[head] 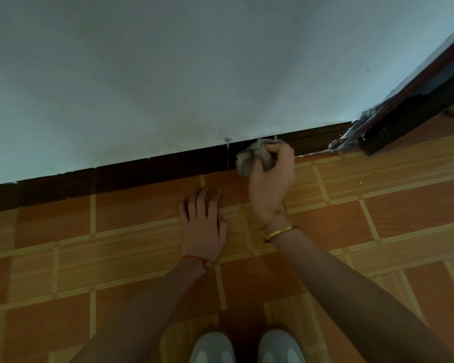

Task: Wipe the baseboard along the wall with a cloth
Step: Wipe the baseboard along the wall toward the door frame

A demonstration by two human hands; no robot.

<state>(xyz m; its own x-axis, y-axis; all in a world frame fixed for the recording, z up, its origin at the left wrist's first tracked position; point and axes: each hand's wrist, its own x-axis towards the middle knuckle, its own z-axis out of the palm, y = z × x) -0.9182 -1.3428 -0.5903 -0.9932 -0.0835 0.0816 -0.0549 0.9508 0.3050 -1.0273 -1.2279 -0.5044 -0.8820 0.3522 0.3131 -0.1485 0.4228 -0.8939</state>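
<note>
Right hand (271, 179) grips bunched cloth (252, 157) on baseboard (142, 170); left hand (203, 222) flat on floor (378, 205). Risk: wad skips the top edge.

View: one head-worn, wide-angle camera; no second view shares the scene.
Position: above the tiled floor (142, 258), over the person's own shoes (247, 347), which sit at the bottom edge of the picture.
Facing: forward and steeply down, toward the foot of the wall (194, 74).
Nearness: close; both forearms reach up from the bottom edge, and the left hand (203, 226) and right hand (271, 182) lie near the centre.
Framing: the wall fills the upper half; the baseboard (142, 169) runs slantwise, lower at the left edge, higher toward the right.
Right edge: a dark door frame (409, 106) cuts the upper right corner.
Distortion: straight lines bend slightly near the picture's edges.
</note>
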